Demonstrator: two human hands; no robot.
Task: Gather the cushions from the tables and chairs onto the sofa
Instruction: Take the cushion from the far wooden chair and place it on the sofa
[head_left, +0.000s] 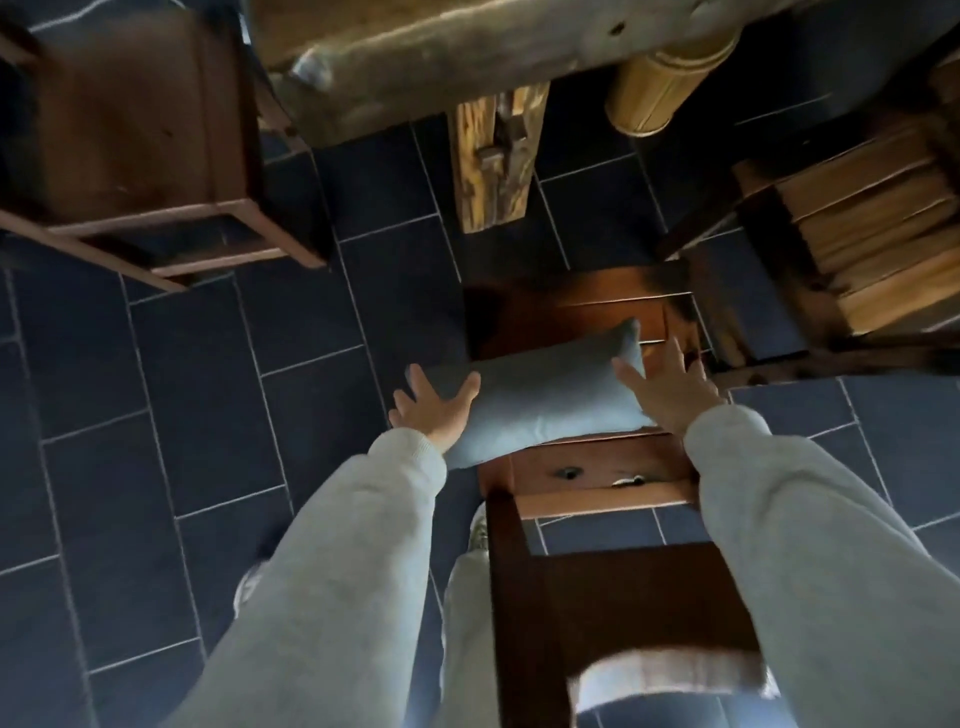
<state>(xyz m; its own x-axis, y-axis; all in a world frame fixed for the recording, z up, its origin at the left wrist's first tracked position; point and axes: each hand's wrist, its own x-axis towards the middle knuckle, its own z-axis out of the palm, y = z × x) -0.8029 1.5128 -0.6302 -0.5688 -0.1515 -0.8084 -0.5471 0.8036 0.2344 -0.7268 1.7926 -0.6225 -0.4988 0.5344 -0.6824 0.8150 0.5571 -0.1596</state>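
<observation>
A grey-blue rectangular cushion (545, 395) lies across the seat of a dark wooden chair (592, 478) just below me, its left end hanging over the seat's edge. My left hand (434, 405) rests against the cushion's left end with fingers spread. My right hand (670, 387) is at the cushion's right end, fingers spread as well, partly over the chair seat. Neither hand has closed around it. Both arms are in light grey sleeves.
A second wooden chair (140, 135) stands at upper left. A thick wooden table (441, 57) with a post leg (493, 156) is ahead. A bamboo cylinder (665, 78) and a slatted wooden seat (872, 228) are at right. Dark tiled floor (208, 389) all around.
</observation>
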